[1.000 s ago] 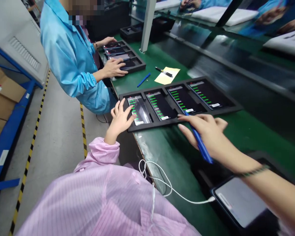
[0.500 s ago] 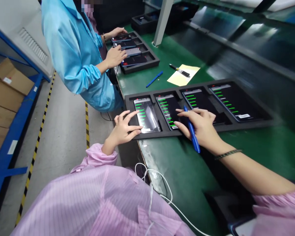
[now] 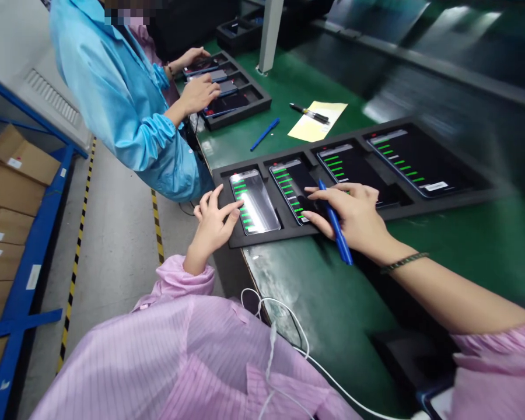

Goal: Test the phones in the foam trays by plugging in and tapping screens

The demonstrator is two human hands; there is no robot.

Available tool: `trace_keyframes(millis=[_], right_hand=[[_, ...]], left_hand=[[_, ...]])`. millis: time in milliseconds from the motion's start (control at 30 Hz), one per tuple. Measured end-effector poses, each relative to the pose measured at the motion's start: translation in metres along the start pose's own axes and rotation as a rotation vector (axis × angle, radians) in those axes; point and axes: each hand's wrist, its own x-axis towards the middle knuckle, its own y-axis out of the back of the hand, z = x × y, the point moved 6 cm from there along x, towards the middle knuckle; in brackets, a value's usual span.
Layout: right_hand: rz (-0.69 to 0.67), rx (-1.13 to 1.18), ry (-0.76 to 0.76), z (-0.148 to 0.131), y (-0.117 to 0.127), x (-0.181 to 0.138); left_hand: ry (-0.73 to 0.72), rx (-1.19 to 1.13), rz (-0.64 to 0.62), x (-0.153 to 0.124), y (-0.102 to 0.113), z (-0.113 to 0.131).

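A long black tray (image 3: pixel 262 236) on the green bench holds several phones with green test lines on their screens. My left hand (image 3: pixel 213 220) rests at the tray's left end, fingers spread, fingertips touching the leftmost phone (image 3: pixel 254 201). My right hand (image 3: pixel 354 219) holds a blue pen (image 3: pixel 335 230) between its fingers while the fingertips press on the second phone (image 3: pixel 294 188). Two further phones (image 3: pixel 413 160) lie in the tray to the right.
A co-worker in a blue coat (image 3: pixel 118 99) stands at the left, hands on a second tray of phones (image 3: pixel 234 93). A blue pen (image 3: pixel 265 133), a yellow note (image 3: pixel 317 114) with a black pen, a white cable (image 3: pixel 284 326), blue shelving with cartons (image 3: pixel 9 192).
My right hand came from the tray's front edge onto the second phone and stays there. My left hand stays at the leftmost phone. The view has shifted a little.
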Motion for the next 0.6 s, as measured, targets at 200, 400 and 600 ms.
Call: trace_keyframes(millis=[200, 400, 600], right_hand=[[-0.007, -0.008, -0.026, 0.003, 0.0, 0.0], [-0.087, 0.02, -0.137, 0.007, -0.003, -0.001], [-0.159, 0.057, -0.215, 0.01, -0.005, -0.001]], left_hand=[[-0.238, 0.015, 0.018, -0.006, 0.004, 0.003], [-0.383, 0.006, 0.007, -0.02, 0.004, -0.003], [-0.345, 0.031, 0.008, -0.016, 0.003, -0.003]])
